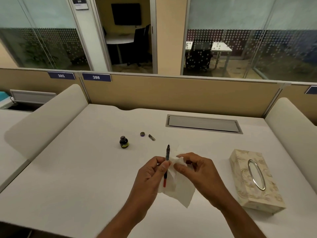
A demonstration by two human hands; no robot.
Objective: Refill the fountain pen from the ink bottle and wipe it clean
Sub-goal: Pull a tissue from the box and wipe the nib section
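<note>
the left hand (pixel 151 170) pinches the pen (pixel 167 152) and the right hand (pixel 197 170) pinches a tissue (pixel 180 191) beside it, so only wiping seems left.

- fountain pen (pixel 167 154): slim, dark body with a red lower end; held nearly upright above the desk, nib pointing up and away; pinched at mid-length by the left hand (pixel 151 176)
- tissue (pixel 179 190): white, crumpled; bunched against the pen's right side by the right hand (pixel 197 170); its loose end hangs below the pen
- ink bottle (pixel 123 142): small, dark, yellow-green label; stands upright, uncapped, beyond the hands to the left
- bottle cap (pixel 142 134): round, lying just right of the bottle
- pen barrel (pixel 152 137): short, dark, lying beside the cap
</note>
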